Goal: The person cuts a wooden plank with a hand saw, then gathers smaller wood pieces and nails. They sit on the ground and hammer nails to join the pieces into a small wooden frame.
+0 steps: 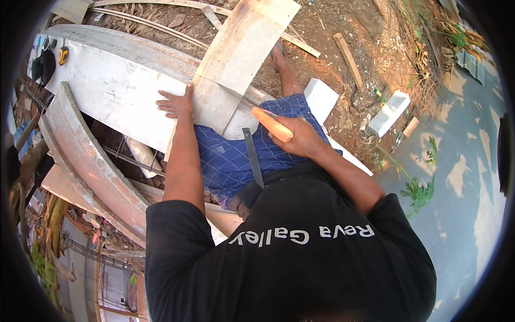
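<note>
My left hand (177,102) is spread flat on a long white-faced board (115,80), its thumb against the edge of a pale plank (244,45). The plank lies across the board and slopes up to the far right. In my right hand (303,137) is the orange handle of what looks like a hand saw (272,123), above my lap. A thin dark line runs across the plank from near the handle; the blade seems almost edge-on and is hard to make out. A dark flat strap (252,155) hangs over my blue checked shorts (225,161).
A yellow tape measure (63,55) and a dark object (43,67) sit at the board's far left. Curved grey boards (88,155) lie at left. White blocks (389,114) and a wood offcut (348,61) rest on the soil at right, beside grey paving (456,177).
</note>
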Tool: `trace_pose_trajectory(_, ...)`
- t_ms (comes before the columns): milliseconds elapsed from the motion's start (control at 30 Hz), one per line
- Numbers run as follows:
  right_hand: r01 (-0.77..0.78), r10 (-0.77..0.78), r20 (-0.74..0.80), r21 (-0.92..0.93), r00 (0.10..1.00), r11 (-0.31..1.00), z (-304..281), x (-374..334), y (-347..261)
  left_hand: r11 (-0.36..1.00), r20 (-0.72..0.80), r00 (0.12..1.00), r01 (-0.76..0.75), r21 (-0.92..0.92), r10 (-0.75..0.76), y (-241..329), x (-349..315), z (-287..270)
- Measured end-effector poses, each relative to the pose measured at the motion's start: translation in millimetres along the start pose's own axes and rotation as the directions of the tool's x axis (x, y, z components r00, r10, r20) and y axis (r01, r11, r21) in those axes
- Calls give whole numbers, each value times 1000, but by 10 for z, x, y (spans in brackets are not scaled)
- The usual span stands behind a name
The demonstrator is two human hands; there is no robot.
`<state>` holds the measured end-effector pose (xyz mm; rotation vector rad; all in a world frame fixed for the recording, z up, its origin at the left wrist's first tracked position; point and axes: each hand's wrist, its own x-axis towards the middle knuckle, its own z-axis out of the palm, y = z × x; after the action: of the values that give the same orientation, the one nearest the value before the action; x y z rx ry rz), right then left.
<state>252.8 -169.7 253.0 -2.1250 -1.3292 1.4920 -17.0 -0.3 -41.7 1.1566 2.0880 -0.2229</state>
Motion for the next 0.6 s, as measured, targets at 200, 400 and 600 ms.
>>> trace_pose_trajectory(200, -188, 190, 213, -29, 958, 982, -805, -1021, -564, 999, -58, 998, -2, -36, 0, 3, 111, -20)
trace_pose_trajectory(400, -151, 150, 73, 9, 986, 988, -651, -1066, -305, 1000, -32, 999, 20, -8, -20, -26, 3, -24)
trace_pose_trajectory(600, -75, 73, 82, 24, 994, 997, -124, -71, -39, 1000, -35, 999, 17, 12, -17, -30, -8, 51)
